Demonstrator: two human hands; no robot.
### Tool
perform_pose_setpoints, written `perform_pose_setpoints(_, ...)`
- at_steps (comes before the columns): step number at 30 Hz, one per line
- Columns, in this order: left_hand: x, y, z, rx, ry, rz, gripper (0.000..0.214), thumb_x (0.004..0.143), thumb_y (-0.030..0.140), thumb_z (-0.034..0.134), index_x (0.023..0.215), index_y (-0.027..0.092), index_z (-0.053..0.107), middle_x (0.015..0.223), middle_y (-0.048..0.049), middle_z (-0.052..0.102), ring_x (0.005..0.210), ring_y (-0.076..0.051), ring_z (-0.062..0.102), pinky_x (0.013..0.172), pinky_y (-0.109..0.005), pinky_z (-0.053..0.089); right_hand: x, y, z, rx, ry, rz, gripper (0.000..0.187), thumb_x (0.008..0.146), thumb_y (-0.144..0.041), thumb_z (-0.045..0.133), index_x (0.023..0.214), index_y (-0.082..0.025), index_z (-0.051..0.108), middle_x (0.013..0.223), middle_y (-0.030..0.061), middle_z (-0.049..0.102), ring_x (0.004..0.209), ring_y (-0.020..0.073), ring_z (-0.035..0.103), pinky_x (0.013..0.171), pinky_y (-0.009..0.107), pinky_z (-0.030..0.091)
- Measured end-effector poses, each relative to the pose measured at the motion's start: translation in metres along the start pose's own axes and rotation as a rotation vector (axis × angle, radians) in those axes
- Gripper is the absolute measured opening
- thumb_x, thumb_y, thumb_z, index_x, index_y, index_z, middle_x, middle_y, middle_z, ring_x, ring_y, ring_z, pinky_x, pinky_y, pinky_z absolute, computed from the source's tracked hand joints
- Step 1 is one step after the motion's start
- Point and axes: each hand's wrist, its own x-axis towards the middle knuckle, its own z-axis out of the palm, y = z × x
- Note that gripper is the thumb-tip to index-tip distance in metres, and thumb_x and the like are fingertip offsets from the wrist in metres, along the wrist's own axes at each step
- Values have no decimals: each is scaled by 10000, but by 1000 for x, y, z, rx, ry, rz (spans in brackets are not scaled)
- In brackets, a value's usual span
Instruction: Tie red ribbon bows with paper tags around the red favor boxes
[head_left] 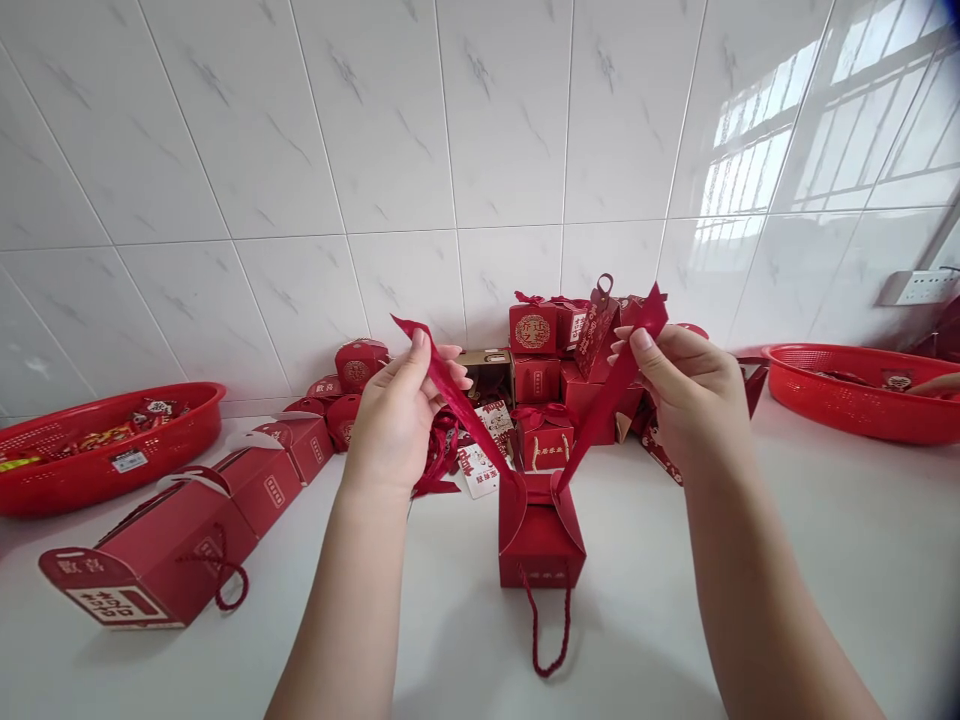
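Note:
A small dark-red gift box point(541, 540) stands closed on the white table, its rope handle point(551, 660) hanging toward me. A red ribbon point(480, 430) runs through the slots at the top of the box, its two ends pulled up and apart in a V. My left hand point(397, 410) pinches one end between thumb and fingers, above and left of the box. The other end is pinched in my right hand point(682, 385), up and to the right. Both ribbon tips stick out past my fingers.
Red baskets stand at the left point(202, 410) and right point(795, 390), with wrapped sweets in the left one; another person's hand point(937, 388) reaches into the right one. A row of red boxes point(187, 540) runs along the left. More boxes point(536, 330), ribbons point(442, 450) and printed cards point(480, 470) lie by the wall.

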Motion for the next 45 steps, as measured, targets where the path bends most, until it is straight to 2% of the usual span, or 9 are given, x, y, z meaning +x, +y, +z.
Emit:
perform_pose_setpoints(10,0,-3,3,18,-16,2,386,716,539,720,700,156,680,690,-21,648,727,-168,652,694,-269,508,-2,-2,1,4,-31,60,221,821,-442,669,822,-222,694,745,10,612,671,134,581,601,266,489)
perform_pose_setpoints(17,1,-5,2,47,-13,-17,381,710,535,726,686,158,678,726,-29,658,733,-169,648,687,-267,508,0,-1,2,-13,-30,68,216,825,-429,665,839,-217,705,792,26,650,720,147,594,639,272,485)
perform_pose_setpoints(23,3,-10,0,94,-18,-52,345,743,514,705,726,169,702,737,-27,661,710,-151,629,622,-241,482,2,0,1,-46,-81,87,213,836,-413,652,831,-206,701,742,16,629,718,148,589,636,259,467)
perform_pose_setpoints(27,0,-8,1,102,-48,-56,325,758,500,697,731,177,704,738,-30,665,735,-156,628,650,-246,486,2,0,0,-57,-87,83,220,842,-419,642,826,-206,693,728,13,616,720,152,593,630,260,465)
perform_pose_setpoints(34,-7,2,4,102,-97,1,316,783,473,685,672,177,685,703,-16,637,697,-128,596,657,-230,487,1,-3,-1,-45,-13,61,208,819,-409,669,799,-203,696,744,13,622,681,135,575,607,258,471)
perform_pose_setpoints(41,-6,5,3,104,-51,34,344,776,510,678,682,179,693,683,-16,625,671,-124,583,620,-222,470,-2,-8,-2,-49,39,-20,193,825,-412,664,808,-225,707,718,16,593,736,169,587,623,289,491)
perform_pose_setpoints(45,-5,7,0,109,-28,63,333,775,505,679,676,187,684,667,-11,626,663,-130,593,635,-234,469,-2,-11,-4,-86,68,-45,213,829,-436,652,850,-232,711,755,24,598,687,156,561,548,271,460)
